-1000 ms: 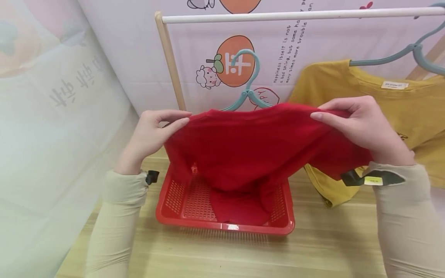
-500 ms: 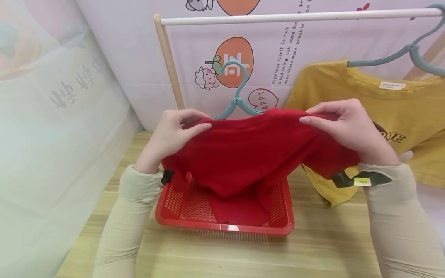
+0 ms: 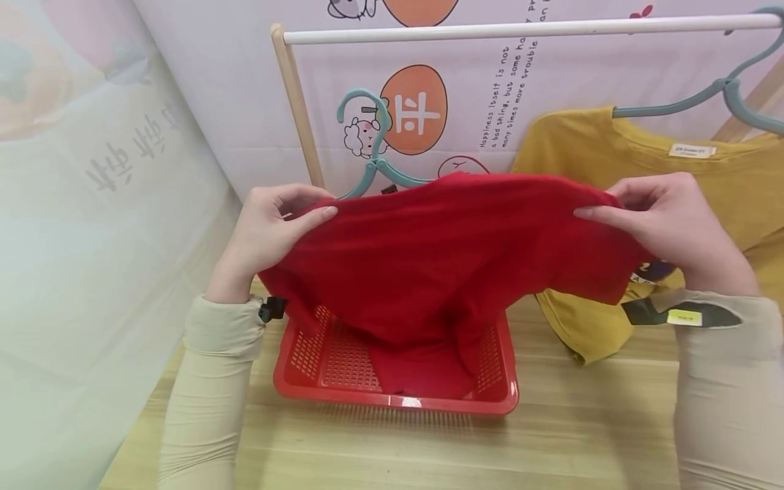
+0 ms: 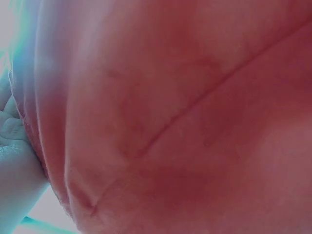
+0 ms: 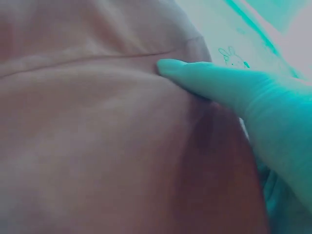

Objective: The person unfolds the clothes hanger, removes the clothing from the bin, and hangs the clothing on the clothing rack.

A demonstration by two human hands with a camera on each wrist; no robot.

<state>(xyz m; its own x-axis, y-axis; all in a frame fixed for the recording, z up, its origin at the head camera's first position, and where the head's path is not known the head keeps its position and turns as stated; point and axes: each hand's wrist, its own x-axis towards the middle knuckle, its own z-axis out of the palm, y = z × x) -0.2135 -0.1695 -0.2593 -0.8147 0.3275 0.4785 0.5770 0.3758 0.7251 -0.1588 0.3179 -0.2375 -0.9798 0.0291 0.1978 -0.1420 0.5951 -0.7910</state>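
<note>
A red T-shirt [image 3: 416, 252] is stretched between both hands in the head view, its lower part hanging into a red plastic basket [image 3: 392, 401]. My left hand [image 3: 269, 221] pinches its upper left edge between thumb and fingers. At the upper right, my right hand [image 3: 667, 218] pinches the other shoulder, the thumb lying on the front. A blue hanger [image 3: 373, 163] shows its hook and upper arms above the shirt; the rest is hidden behind the cloth. Red fabric [image 4: 185, 122] fills most of the left wrist view. The right thumb [image 5: 204, 80] presses the cloth in the right wrist view.
A yellow T-shirt [image 3: 569, 156] hangs on another blue hanger [image 3: 674, 109] at the right, from the white rod [image 3: 490, 30] of a wooden-legged rack. The basket stands on a wooden table [image 3: 343, 456]. Printed cloth [image 3: 110, 238] covers the left side and back.
The hands first came closer together, then spread apart, pulling the red T-shirt's upper edge wider. The blue hanger behind it has shifted left, and its hook has tipped.
</note>
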